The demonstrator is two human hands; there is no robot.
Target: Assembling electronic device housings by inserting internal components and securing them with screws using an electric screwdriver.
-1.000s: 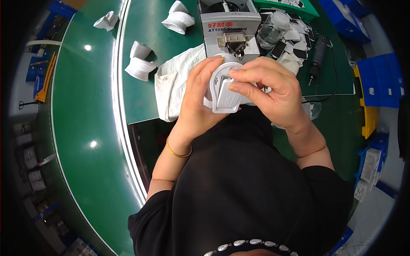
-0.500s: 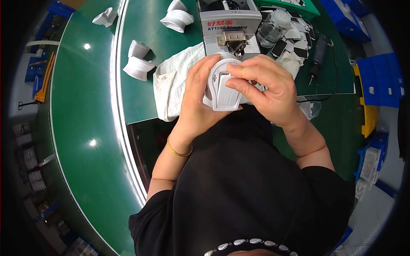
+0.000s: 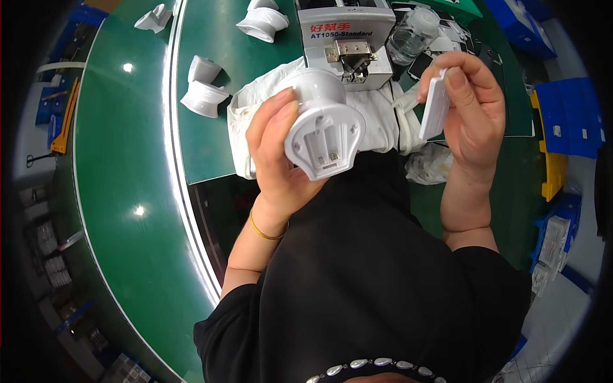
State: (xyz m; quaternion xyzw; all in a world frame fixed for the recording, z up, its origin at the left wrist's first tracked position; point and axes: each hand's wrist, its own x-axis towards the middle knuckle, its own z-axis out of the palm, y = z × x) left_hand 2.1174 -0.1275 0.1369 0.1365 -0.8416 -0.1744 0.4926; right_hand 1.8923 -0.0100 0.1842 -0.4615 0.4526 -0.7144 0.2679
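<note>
My left hand is wrapped round a glossy white plastic device with a rounded body and a flared base. The base faces up toward me and its battery compartment lies uncovered, with metal contacts at the near end and no batteries in it. Off to the right, my right hand pinches a flat white battery cover between thumb and fingers, apart from the device. Beneath both hands a white cloth is spread at the table's near edge.
Similar white devices stand at the left and far left. A grey machine with a metal fixture is straight ahead. Beside it are a clear bottle and several small flat pieces. Blue bins line the right; a plastic bag is below the table edge.
The battery cover has come off the device's base and moved right in my right hand. My left hand has tilted the device, so its body and compartment now show.
</note>
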